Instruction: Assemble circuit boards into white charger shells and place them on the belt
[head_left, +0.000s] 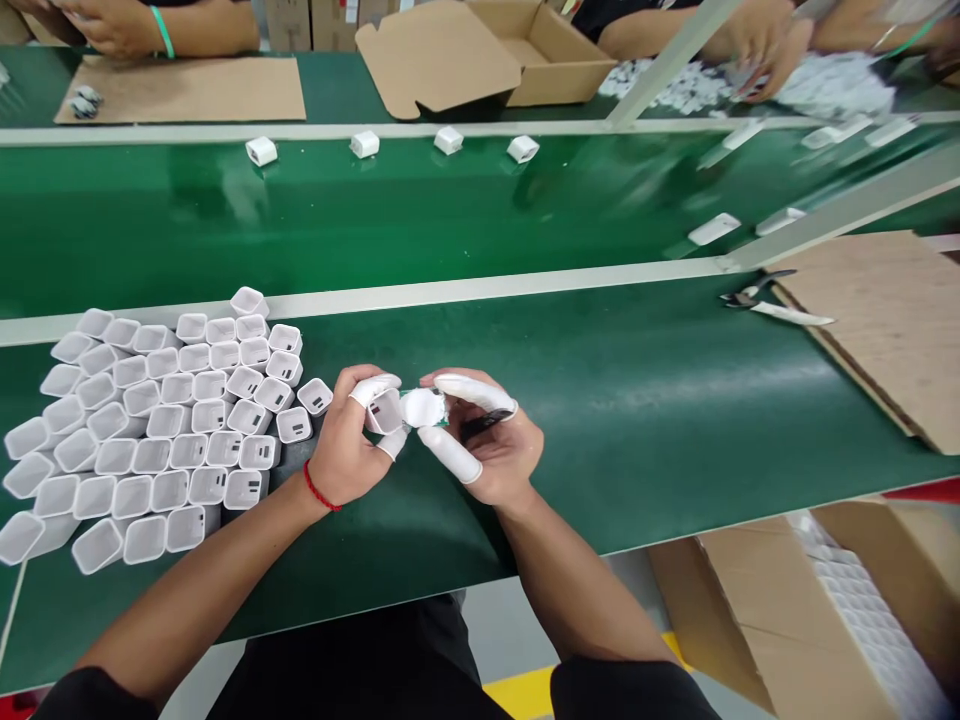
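My left hand (352, 440), with white finger cots on thumb and forefinger, grips an open white plastic housing (385, 411) whose mouth faces right. My right hand (495, 440), also in finger cots, pinches a small circuit board (444, 405) with a white rounded top (424, 407). The board sits right at the mouth of the housing; whether any of it is inside I cannot tell. A dark slim object (484, 424) lies across my right palm, its kind unclear. Left of my hands stand many white housings (172, 420) in rows, open ends up.
Beyond the pale rail (480, 287) runs a green conveyor belt (375, 220) carrying several white pieces (448, 140). Pliers (750, 297) lie by a cardboard sheet (885, 320) at right. Across the belt, co-workers' hands (757, 50) work near an open carton (555, 60). A box of white pieces (862, 610) stands below right.
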